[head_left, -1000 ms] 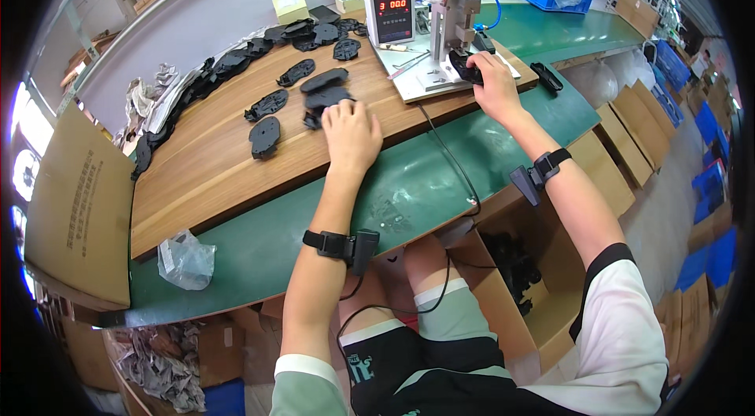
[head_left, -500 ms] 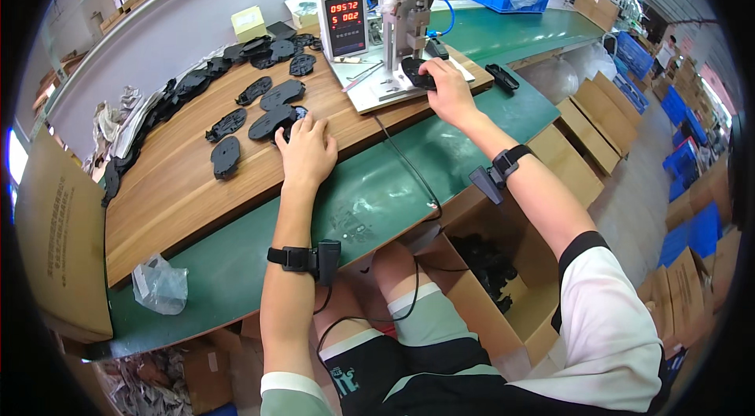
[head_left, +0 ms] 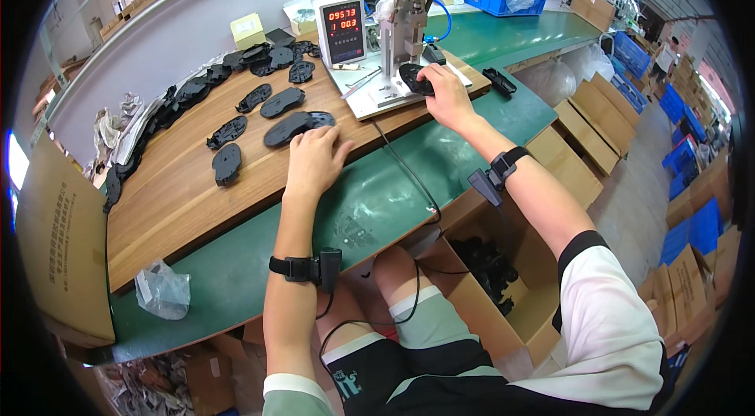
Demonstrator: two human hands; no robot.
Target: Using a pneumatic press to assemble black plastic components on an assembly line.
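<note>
At the press, my right hand grips a flat, rounded black plastic part by its near edge. The part sits below the press head, over the white base plate. Farther left, my left hand rests at the near edge of another black plastic part, its thumb spread away from its fingers. That part lies partly against a smooth black oval piece. Whether the left fingertips press on the part is hard to see. Several similar parts lie loose on the wooden board.
Behind the board runs a row of black parts. A display box with red digits stands beside the press. Right of it lies a small black object. An open carton with black pieces stands below the green bench.
My left hand has shifted slightly right and toward me, its thumb now spread, uncovering more of the part beside it. The display's digits have changed. My right hand stays at the press.
</note>
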